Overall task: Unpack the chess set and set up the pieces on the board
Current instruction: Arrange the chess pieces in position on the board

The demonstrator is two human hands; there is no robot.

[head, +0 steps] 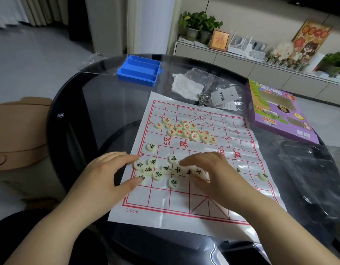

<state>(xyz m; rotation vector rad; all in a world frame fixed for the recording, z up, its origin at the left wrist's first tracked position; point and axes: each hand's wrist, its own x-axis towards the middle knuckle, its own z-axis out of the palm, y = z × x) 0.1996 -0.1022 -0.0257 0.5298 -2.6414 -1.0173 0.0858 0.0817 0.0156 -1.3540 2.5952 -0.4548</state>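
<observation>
Sorting black pieces (166, 168): they lie heaped loose on the near half of the board (184, 207), and none looks set on its starting point.
Left hand (108, 173): fingers are spread and fairly straight, forefinger tip and thumb touching discs at the heap's left edge; it grips nothing.
Right hand (209, 169): it lies flat with fingers extended over the heap's right side, hiding several discs; no pinch shows.
Red pieces (184, 131): bunched beyond the river, well apart from both hands.
Sheet slip: the board looks like a thin sheet on the glass table (79, 121), so a sideways sweep could drag it and scatter both clusters.
Stray piece (263, 175): it sits near the board's right edge, where a nudge could send it off.
Mixing: a broad push could drive black discs into red.
</observation>
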